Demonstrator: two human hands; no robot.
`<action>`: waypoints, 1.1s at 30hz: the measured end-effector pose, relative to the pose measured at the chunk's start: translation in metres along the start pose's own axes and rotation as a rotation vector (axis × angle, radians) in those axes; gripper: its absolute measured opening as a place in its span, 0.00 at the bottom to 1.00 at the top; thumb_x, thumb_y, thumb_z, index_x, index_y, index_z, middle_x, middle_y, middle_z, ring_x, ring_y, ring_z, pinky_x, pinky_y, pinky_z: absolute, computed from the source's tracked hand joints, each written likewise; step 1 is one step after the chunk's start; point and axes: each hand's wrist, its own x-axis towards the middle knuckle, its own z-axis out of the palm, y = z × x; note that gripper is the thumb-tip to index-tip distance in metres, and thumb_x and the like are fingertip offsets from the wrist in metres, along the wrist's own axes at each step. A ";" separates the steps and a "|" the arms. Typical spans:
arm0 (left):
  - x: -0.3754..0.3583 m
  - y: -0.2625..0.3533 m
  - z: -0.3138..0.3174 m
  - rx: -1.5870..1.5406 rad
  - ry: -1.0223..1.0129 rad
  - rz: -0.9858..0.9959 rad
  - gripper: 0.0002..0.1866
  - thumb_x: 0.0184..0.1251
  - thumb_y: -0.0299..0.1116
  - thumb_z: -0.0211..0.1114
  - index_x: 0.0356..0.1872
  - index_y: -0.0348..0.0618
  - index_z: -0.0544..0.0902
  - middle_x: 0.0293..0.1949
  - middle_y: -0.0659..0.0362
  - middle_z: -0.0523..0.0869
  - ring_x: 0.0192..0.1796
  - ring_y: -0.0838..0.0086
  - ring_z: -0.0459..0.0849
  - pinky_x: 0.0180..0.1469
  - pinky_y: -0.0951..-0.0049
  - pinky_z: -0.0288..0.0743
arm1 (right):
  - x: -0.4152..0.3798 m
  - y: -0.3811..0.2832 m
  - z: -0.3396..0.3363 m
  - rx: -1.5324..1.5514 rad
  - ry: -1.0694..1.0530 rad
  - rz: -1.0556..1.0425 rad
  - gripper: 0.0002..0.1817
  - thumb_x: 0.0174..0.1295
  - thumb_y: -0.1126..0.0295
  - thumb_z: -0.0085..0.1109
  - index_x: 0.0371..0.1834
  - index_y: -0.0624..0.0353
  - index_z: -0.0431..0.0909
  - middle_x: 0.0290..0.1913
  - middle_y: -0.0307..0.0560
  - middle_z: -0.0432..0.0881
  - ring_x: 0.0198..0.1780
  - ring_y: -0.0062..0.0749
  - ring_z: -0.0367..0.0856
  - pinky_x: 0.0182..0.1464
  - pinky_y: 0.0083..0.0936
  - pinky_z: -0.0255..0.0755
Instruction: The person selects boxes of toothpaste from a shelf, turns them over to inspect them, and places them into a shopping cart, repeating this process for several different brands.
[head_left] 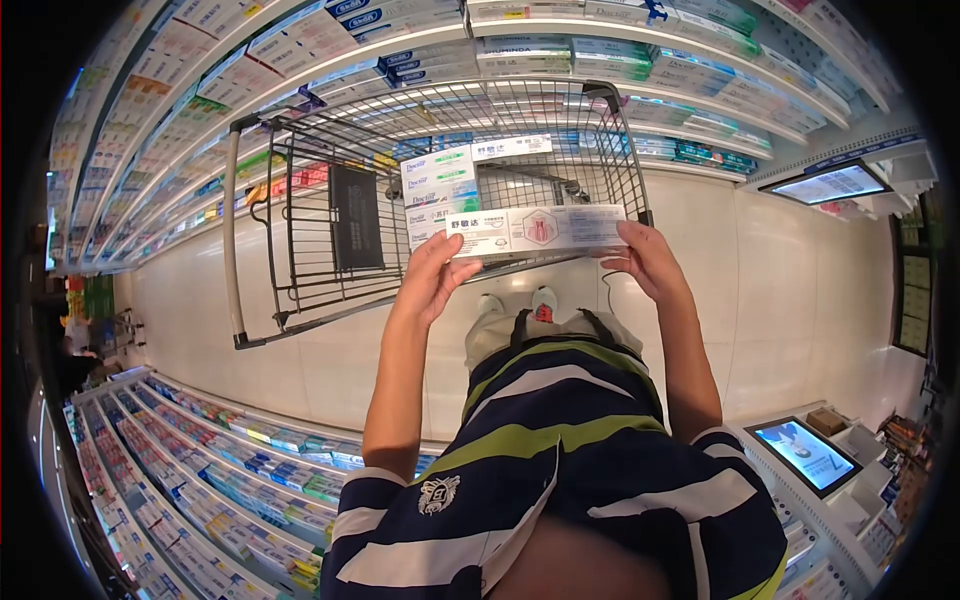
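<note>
Between my two hands is a long white toothpaste box (540, 229) with dark lettering and a red tooth picture, held level above the near side of the shopping cart (300, 310). My left hand (433, 272) grips its left end, thumb on the printed face. At the right end, my right hand (645, 258) pinches it the same way. Behind it in the cart lie several green-and-white toothpaste boxes (438, 180) in a stack. One more white toothpaste box (511, 147) lies beside them at the far side.
Shelves packed with toothpaste boxes (700, 75) curve beyond the cart. Another stocked shelf (240, 460) runs behind me on the left. Lit screens (830, 183) stand at the shelf ends on the right. Pale floor tiles (780, 290) lie between the shelves.
</note>
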 end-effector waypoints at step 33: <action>0.035 0.002 -0.075 0.187 -0.055 0.035 0.34 0.63 0.21 0.60 0.69 0.44 0.56 0.46 0.54 0.82 0.44 0.77 0.81 0.43 0.78 0.76 | 0.046 0.025 0.119 -1.473 0.024 -0.576 0.37 0.40 0.68 0.73 0.58 0.61 0.70 0.57 0.56 0.73 0.61 0.49 0.68 0.63 0.39 0.60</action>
